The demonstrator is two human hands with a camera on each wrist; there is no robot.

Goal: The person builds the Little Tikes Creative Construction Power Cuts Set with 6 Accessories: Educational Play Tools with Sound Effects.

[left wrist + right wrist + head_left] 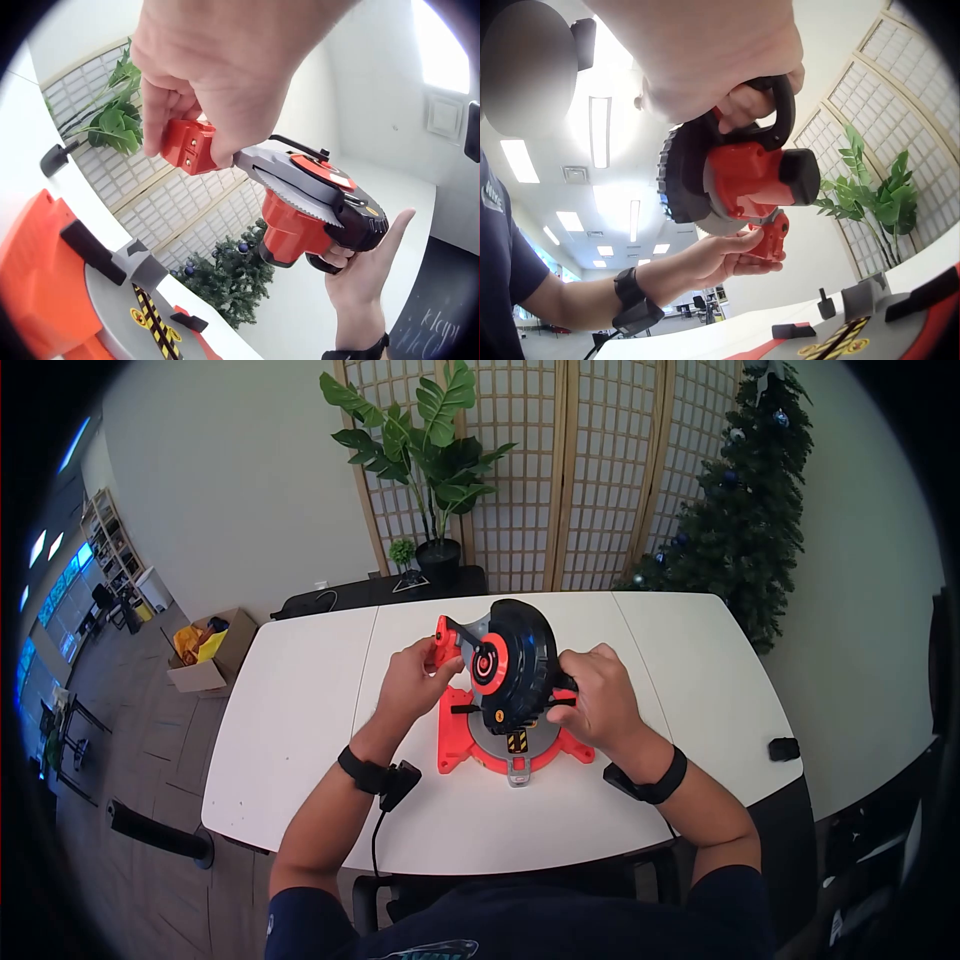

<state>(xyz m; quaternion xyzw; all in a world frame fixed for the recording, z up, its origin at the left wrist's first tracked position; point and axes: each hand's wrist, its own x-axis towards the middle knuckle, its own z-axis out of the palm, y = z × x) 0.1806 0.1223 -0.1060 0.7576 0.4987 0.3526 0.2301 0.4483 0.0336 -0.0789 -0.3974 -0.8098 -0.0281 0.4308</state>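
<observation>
A toy miter saw's upper part, the saw head [525, 660], is up off the table between both hands. It has a black guard, a red motor housing [296, 229] and a grey toothed blade [300, 196]. My left hand [412, 680] pinches the red bracket [184, 146] at the end of its grey arm, thumb on one side and fingers on the other. My right hand [603, 695] grips the black loop handle [784, 112]. Below, the saw's red base [457, 732] with a grey round plate and a yellow-black striped strip [155, 322] stands on the table, apart from the head.
The white table [300, 760] carries a small black object [783, 749] near its right edge. A black peg-like piece [54, 160] stands by the base. Behind are a potted plant [438, 560], a lattice screen and a decorated tree [740, 510]. A cardboard box [205, 675] sits left.
</observation>
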